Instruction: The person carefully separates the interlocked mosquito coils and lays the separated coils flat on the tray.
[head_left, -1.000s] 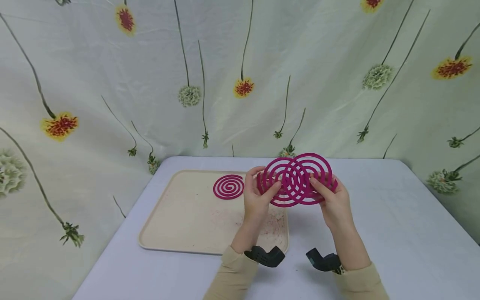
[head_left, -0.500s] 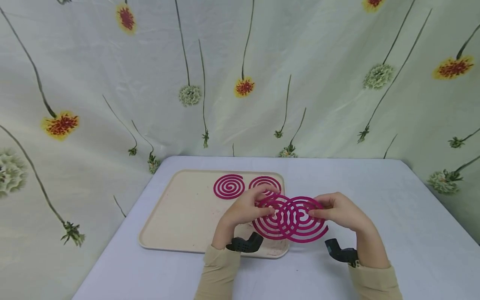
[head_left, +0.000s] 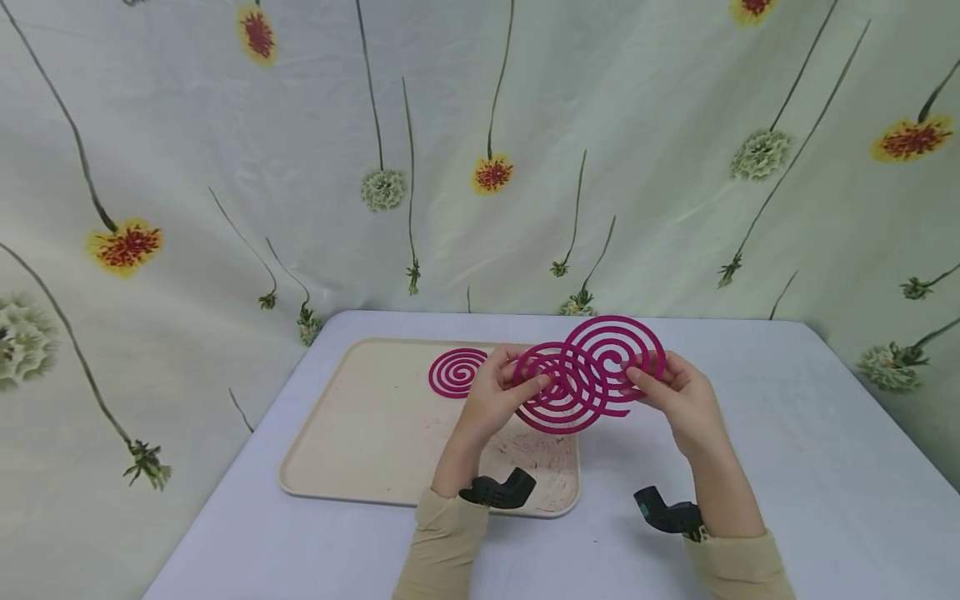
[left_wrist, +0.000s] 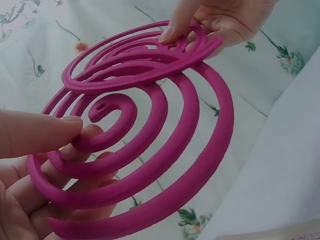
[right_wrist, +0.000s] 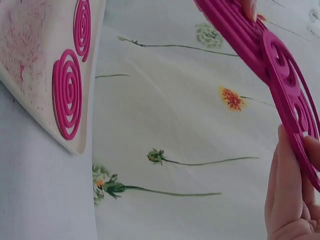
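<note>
Two magenta mosquito coils overlap in the air above the tray's right edge. My left hand (head_left: 489,400) pinches the left coil (left_wrist: 190,187), thumb near its centre and fingers behind. My right hand (head_left: 688,404) grips the right coil (head_left: 615,319) at its outer right side, thumb in front. This coil sits higher and is tilted against the left one, their rings crossing in the middle. In the left wrist view the rings still touch or pass through each other; I cannot tell which.
A beige tray (head_left: 360,442) lies on the white-covered table (head_left: 787,467), with reddish crumbs at its right end. One coil (head_left: 450,375) rests at its back; another coil (right_wrist: 70,95) shows in the right wrist view. A flowered cloth (head_left: 450,100) hangs behind.
Both hands dipped towards me with the coils, then rose again. The right coil has shifted up and tilted relative to the left one, so they overlap differently.
</note>
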